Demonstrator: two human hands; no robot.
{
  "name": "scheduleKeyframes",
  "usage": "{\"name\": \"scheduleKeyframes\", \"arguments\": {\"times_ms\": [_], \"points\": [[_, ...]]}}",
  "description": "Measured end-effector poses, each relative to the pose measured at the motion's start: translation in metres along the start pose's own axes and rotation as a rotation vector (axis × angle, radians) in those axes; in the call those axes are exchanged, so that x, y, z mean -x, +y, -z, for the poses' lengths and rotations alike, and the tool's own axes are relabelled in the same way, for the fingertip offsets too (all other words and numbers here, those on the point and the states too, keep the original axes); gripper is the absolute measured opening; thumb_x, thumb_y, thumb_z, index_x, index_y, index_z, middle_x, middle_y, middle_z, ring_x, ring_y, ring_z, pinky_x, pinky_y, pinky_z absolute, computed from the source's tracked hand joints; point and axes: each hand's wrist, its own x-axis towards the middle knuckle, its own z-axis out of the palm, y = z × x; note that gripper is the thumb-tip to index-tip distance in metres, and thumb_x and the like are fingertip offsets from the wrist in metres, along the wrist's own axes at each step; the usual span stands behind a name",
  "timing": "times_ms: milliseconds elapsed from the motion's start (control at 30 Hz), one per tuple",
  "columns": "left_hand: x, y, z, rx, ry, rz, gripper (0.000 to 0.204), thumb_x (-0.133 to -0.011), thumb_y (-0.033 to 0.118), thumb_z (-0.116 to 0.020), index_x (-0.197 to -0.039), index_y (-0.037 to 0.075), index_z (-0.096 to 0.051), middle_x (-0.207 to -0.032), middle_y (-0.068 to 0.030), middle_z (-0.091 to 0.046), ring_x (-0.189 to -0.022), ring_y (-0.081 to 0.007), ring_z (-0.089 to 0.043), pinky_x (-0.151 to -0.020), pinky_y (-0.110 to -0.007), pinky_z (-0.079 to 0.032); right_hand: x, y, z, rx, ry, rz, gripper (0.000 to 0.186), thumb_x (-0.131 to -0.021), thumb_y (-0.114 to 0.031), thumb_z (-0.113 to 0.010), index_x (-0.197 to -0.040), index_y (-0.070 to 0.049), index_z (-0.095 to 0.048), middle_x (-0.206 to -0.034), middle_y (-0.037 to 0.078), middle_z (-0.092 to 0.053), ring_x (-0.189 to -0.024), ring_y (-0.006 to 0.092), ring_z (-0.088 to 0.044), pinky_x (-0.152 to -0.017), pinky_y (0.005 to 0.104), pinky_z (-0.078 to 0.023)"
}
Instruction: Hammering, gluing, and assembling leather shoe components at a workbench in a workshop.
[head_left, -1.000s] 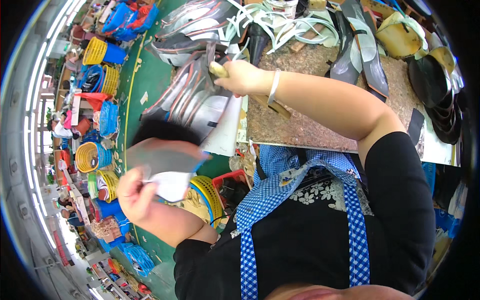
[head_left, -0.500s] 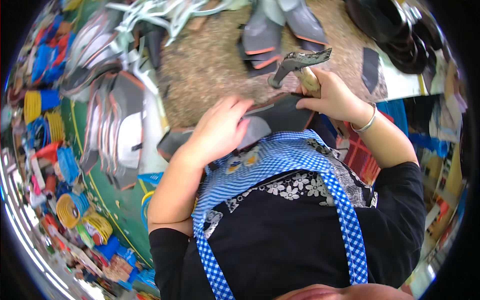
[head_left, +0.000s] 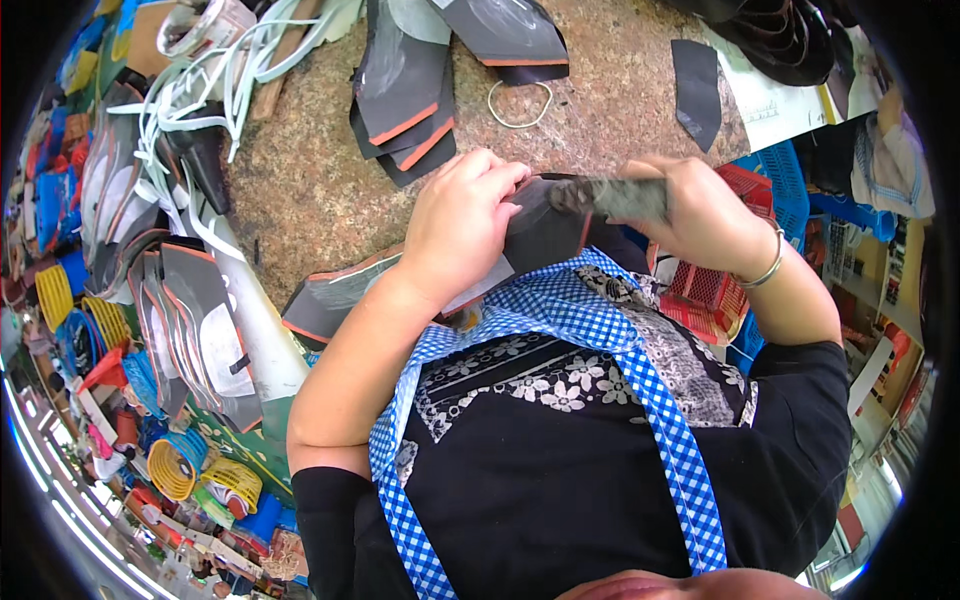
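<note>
A long dark grey shoe upper (head_left: 540, 240) with orange-red edges and a pale lining lies along the near edge of the stone work surface (head_left: 310, 140). My left hand (head_left: 462, 220) is closed on its upper edge, fingertips and thumb pinching the material near the middle. In my right hand (head_left: 705, 220) is a hammer (head_left: 572, 196), smeared by motion, its head over the upper's right part. Blur hides whether the head touches the material. The left end of the upper reaches out past my left forearm.
Grey upper pieces (head_left: 400, 85) lie at the far middle beside a rubber band (head_left: 520, 122). A dark offcut (head_left: 696, 95) is at the right. White straps (head_left: 200, 100) and stacked uppers (head_left: 190, 330) sit left. A red basket (head_left: 705, 300) stands below the right edge.
The hammer has come down from above the table's edge onto the right part of the upper. My left hand has shifted along the edge, and the view has moved.
</note>
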Motion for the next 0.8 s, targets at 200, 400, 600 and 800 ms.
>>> {"name": "scheduleKeyframes", "arguments": {"times_ms": [200,400,600,800], "points": [[0.001,0.001,-0.001,-0.070,0.059,-0.107,0.031,-0.071,-0.001,-0.072,-0.101,0.007,-0.069,-0.091,-0.0076,-0.062,-0.084,-0.0276,-0.062,-0.073,-0.037,-0.051,-0.004,-0.001,-0.015,-0.115,0.218,0.012,0.020,-0.082,-0.018,-0.073,-0.086,-0.003,-0.060,-0.067,0.015,-0.061,-0.060,0.0355,-0.062,-0.055,0.0402,-0.049],[0.008,0.003,-0.002,-0.324,0.059,-0.281,0.027,-0.075,0.002,-0.066,-0.101,0.005,-0.070,-0.096,-0.0070,-0.063,-0.087,-0.0275,-0.062,-0.075,-0.039,-0.050,-0.020,0.002,-0.017,-0.004,0.426,0.157,0.025,-0.083,-0.021,-0.074,-0.080,-0.003,-0.056,-0.063,0.013,-0.060,-0.059,0.0329,-0.063,-0.053,0.0380,-0.049],[0.011,0.007,0.002,-0.440,-0.002,-0.307,0.026,-0.075,0.004,-0.066,-0.101,0.005,-0.069,-0.098,-0.0076,-0.063,-0.090,-0.0276,-0.061,-0.077,-0.039,-0.049,-0.019,-0.006,-0.012,0.183,0.242,0.189,0.026,-0.083,-0.024,-0.072,-0.085,-0.004,-0.056,-0.065,0.015,-0.060,-0.061,0.0355,-0.063,-0.055,0.0425,-0.049],[0.017,-0.005,0.002,-0.140,0.049,-0.092,0.024,-0.075,0.004,-0.068,-0.098,0.006,-0.068,-0.098,-0.0076,-0.063,-0.090,-0.0269,-0.061,-0.077,-0.039,-0.048,-0.016,-0.006,-0.025,0.131,0.265,0.155,0.026,-0.082,-0.023,-0.071,-0.085,-0.005,-0.053,-0.065,0.015,-0.060,-0.061,0.0361,-0.063,-0.055,0.0430,-0.050]]}}
